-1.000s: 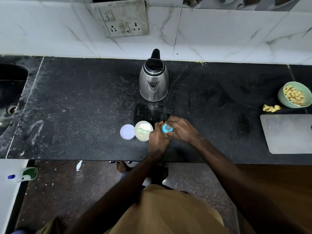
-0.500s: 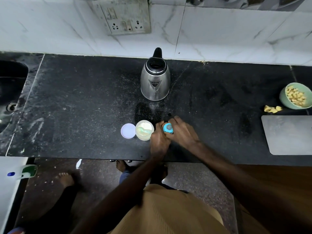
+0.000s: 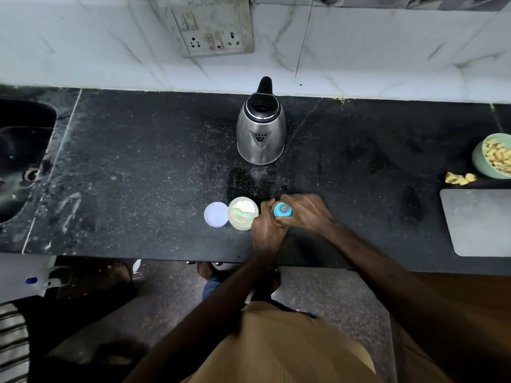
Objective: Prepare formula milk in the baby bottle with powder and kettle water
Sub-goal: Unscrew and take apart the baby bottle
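- One steel kettle point(image 3: 260, 134) on the tabletop point(image 3: 138, 175).
- One baby bottle point(image 3: 282, 210) with a blue collar.
- One open powder tub point(image 3: 243, 213).
- One loose round lid point(image 3: 216, 214).
- Two hands: a left hand point(image 3: 266, 230) and a right hand point(image 3: 308, 214).
- One green bowl point(image 3: 492, 159) of yellowish pieces.
- One small heap of yellow pieces point(image 3: 460, 178).
- One grey board point(image 3: 481, 222).
- One wall socket plate point(image 3: 211, 26).
- One sink point(image 3: 19, 158).

single head-worn wide view, steeply down from above onto the near counter point(image 3: 138, 161) and floor
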